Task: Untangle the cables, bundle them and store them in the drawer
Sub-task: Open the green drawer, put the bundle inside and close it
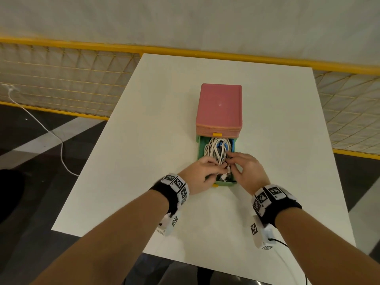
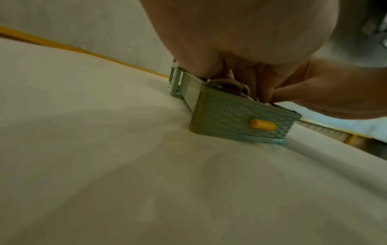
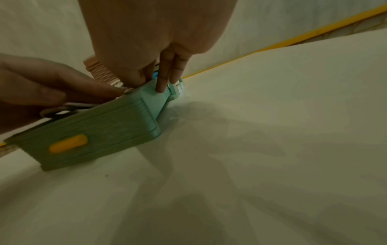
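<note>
A pink drawer box (image 1: 219, 108) stands mid-table with its green drawer (image 1: 200, 147) pulled out toward me. A bundle of white and blue cables (image 1: 218, 150) lies inside it. My left hand (image 1: 213, 167) reaches over the drawer's near left corner, fingers curled round white strands. My right hand (image 1: 234, 161) comes in from the right with its fingertips on the bundle. In the right wrist view two fingers (image 3: 163, 77) point straight down the drawer's outer side wall (image 3: 155, 99). A cable loop (image 2: 236, 84) shows above the drawer front (image 2: 240, 122). The bundle's near end is hidden by my hands.
The white table (image 1: 144, 140) is bare around the box. The drawer front carries a yellow handle (image 3: 68, 143). A yellow mesh fence (image 1: 61, 79) runs behind the table. A white cord (image 1: 51, 132) trails on the dark floor at the left.
</note>
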Available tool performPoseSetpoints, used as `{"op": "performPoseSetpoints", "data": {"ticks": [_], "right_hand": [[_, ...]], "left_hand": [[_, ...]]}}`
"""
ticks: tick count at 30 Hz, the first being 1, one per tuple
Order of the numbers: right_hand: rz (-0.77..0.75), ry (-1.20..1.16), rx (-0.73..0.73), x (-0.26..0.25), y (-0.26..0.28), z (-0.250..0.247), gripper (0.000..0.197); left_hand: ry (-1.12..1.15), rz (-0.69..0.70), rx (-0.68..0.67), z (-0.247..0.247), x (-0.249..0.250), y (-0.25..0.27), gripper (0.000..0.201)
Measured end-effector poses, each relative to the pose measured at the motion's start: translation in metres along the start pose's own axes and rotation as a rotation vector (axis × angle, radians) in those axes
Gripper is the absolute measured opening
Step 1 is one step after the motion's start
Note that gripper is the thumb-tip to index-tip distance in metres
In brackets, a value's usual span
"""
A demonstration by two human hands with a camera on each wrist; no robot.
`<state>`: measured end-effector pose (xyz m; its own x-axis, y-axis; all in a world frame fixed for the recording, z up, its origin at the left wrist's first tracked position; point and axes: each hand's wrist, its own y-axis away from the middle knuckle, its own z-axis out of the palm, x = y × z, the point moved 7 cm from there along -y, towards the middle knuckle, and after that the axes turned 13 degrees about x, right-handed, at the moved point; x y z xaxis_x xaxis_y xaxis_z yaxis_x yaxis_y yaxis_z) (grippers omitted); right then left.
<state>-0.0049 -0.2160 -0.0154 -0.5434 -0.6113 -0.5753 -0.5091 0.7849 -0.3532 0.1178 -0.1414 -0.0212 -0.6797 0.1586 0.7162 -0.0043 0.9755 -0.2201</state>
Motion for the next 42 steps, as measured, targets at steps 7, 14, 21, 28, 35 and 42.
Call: {"op": "performPoseSetpoints", "data": {"ticks": [7, 14, 21, 28, 35, 42], "right_hand": [[-0.187, 0.222, -0.075, -0.014, 0.023, 0.000, 0.043], [-0.312, 0.467, -0.233, -0.029, 0.031, 0.012, 0.068], [-0.404, 0.592, -0.313, -0.033, 0.027, 0.022, 0.063], [-0.350, 0.591, -0.434, -0.029, 0.024, 0.022, 0.071], [-0.243, 0.618, -0.401, -0.026, 0.018, 0.031, 0.057], [-0.208, 0.663, -0.384, -0.020, -0.002, 0.034, 0.053]], "left_hand": [[-0.073, 0.169, -0.020, 0.006, 0.002, -0.004, 0.032], [-0.018, 0.075, 0.121, -0.019, -0.004, -0.020, 0.034], [-0.287, 0.166, 0.138, -0.014, 0.000, -0.017, 0.047], [-0.496, 0.111, 0.057, -0.007, 0.001, -0.039, 0.051], [-0.625, 0.011, 0.048, -0.002, 0.004, -0.045, 0.042], [-0.569, -0.001, -0.109, 0.004, -0.021, -0.027, 0.077]]}}
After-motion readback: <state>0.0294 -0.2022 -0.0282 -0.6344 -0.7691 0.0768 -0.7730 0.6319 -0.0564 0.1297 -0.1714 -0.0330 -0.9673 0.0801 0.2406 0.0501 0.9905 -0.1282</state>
